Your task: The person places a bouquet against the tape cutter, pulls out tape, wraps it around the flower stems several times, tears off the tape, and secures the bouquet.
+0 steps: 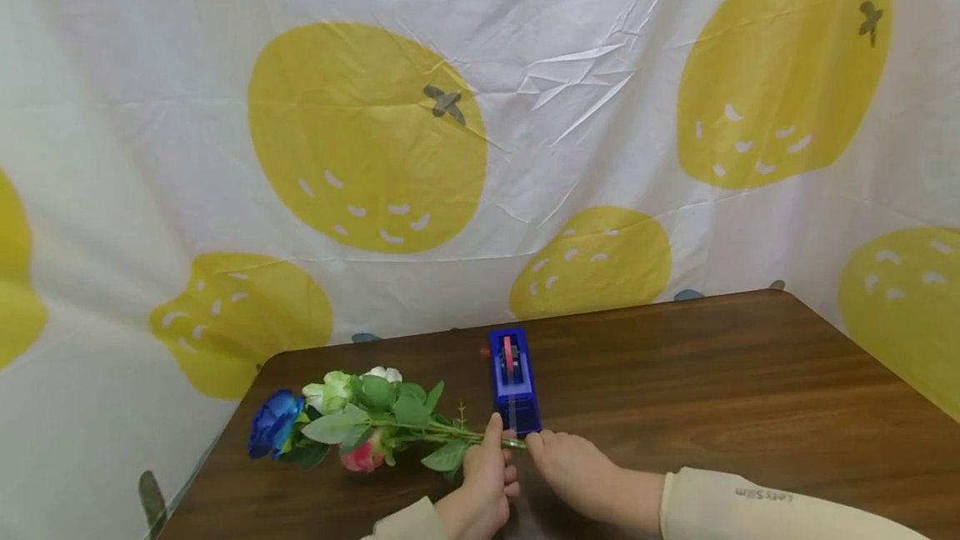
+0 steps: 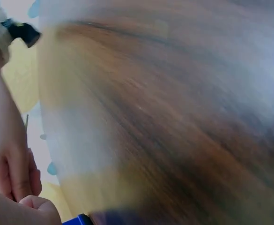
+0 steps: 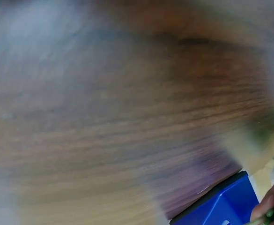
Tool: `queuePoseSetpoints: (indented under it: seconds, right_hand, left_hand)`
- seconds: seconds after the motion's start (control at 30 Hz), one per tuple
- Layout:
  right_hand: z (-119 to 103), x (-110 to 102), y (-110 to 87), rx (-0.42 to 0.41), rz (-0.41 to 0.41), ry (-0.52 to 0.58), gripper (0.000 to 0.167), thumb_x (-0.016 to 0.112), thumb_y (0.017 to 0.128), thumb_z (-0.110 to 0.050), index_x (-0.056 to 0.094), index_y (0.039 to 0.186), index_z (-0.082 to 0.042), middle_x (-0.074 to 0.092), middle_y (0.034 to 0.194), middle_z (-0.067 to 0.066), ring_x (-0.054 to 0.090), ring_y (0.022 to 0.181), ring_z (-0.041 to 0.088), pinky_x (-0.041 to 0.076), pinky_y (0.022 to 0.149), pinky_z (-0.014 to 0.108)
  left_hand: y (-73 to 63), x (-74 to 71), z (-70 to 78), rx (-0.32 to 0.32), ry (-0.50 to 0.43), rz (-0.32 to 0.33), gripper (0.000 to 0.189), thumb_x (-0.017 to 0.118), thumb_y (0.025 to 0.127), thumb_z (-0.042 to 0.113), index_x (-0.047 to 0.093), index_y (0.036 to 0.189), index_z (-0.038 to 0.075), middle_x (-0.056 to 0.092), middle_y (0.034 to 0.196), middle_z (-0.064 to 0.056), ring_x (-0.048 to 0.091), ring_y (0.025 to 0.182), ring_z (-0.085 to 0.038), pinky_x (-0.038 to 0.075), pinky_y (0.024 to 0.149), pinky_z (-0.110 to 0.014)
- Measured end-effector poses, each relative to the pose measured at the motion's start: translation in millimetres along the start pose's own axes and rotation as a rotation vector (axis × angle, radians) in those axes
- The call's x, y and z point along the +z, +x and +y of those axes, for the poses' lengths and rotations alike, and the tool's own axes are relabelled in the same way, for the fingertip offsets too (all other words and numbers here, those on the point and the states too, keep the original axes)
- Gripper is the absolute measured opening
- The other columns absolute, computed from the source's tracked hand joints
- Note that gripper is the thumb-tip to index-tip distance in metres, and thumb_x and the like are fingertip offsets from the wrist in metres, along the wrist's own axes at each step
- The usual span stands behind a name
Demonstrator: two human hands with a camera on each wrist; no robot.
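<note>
A bunch of flowers [image 1: 408, 417] lies across the front of the table, with blue, pale green, white and pink heads to the left and green stems to the right. My left hand [image 1: 486, 477] grips the stems, thumb on top and fingers curled beneath. Close to the stem ends, my right hand [image 1: 573, 471] pinches them, its fingertips bent down. Just beyond both hands stands a blue tape dispenser [image 1: 515, 386] with a red-cored roll. A clear strip of tape [image 1: 512, 417] runs from its front toward the stems. In the left wrist view, the hands overlap at the lower left.
The dark wooden table [image 1: 697, 382] has its back edge against a white curtain [image 1: 570, 132] printed with yellow fruit. Bare wood extends to the right of the dispenser. A dispenser corner [image 3: 230, 201] shows low in the right wrist view, beside fingers and a green stem.
</note>
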State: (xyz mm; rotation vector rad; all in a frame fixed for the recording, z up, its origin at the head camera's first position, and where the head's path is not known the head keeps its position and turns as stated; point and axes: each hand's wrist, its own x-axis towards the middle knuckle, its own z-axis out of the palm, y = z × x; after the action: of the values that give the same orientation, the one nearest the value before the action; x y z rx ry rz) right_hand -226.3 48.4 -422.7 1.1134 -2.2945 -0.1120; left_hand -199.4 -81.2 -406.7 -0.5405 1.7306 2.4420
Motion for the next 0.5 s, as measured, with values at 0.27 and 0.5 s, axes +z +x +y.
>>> queuePoseSetpoints:
  seconds: [0.27, 0.5]
  right_hand:
    - [0.4, 10.3, 2.0, -0.073, 0.221, -0.285, 0.005, 0.044, 0.075, -0.007, 0.048, 0.079, -0.006, 0.041, 0.06, -0.001, 0.041, 0.047, 0.01, 0.029, 0.039, 0.022]
    - [-1.5, 9.2, 3.1, -0.01, 0.196, -0.223, 0.007, 0.051, 0.073, -0.006, 0.046, 0.076, -0.007, 0.041, 0.061, -0.001, 0.042, 0.049, 0.011, 0.029, 0.041, 0.023]
  left_hand:
    - [7.9, -3.3, -2.2, -0.018, -0.054, 0.021, 0.037, 0.036, 0.098, 0.035, 0.05, 0.101, 0.001, 0.023, 0.047, 0.011, 0.016, 0.04, -0.001, 0.019, 0.038, -0.015]
    - [13.7, -3.4, -3.6, 0.004, -0.085, -0.017, 0.022, 0.034, 0.095, 0.017, 0.049, 0.097, 0.002, 0.025, 0.05, 0.011, 0.018, 0.041, 0.0, 0.019, 0.04, -0.014]
